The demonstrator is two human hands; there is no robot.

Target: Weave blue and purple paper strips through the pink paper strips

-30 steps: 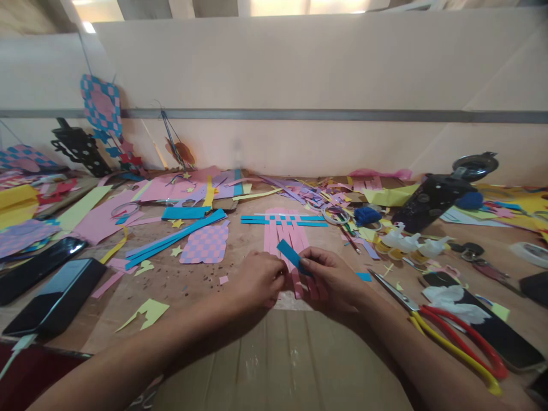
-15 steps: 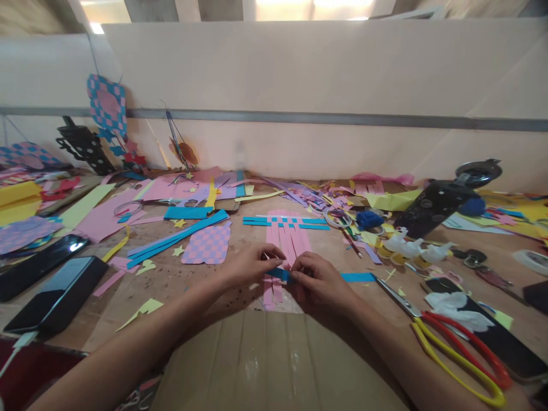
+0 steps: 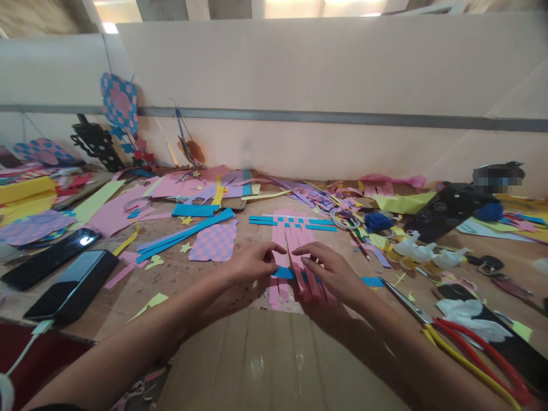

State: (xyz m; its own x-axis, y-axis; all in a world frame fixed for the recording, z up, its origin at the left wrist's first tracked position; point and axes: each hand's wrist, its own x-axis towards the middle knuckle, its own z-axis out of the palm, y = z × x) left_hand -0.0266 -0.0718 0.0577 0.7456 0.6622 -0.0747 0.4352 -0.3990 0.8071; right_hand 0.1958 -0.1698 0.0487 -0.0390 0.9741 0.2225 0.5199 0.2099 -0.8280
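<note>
A pink paper sheet cut into strips (image 3: 280, 233) lies in front of me, with narrow blue strips (image 3: 317, 222) woven across its upper part. Lower down, a wider blue paper strip (image 3: 285, 273) crosses it, passing under some pink strips. My left hand (image 3: 257, 261) has its thumb and fingers closed at this strip's left end. Over the right side of the pink strips is my right hand (image 3: 329, 268), its fingers apart and nothing visibly gripped. The blue strip's right end (image 3: 373, 281) shows beyond that hand, near the tips of the scissors (image 3: 422, 314).
A cardboard piece (image 3: 274, 359) lies at the front edge. Left are a woven pink-purple piece (image 3: 213, 241), loose blue strips (image 3: 188, 234) and a phone-like device (image 3: 71, 285). Glue bottles (image 3: 423, 254), a black tumbler (image 3: 440, 211) and a phone (image 3: 514, 348) are at right.
My right hand has let go of the wide blue strip and moved right, its fingers spreading. More of the lower pink strips show, some now over the blue strip. The view has shifted slightly.
</note>
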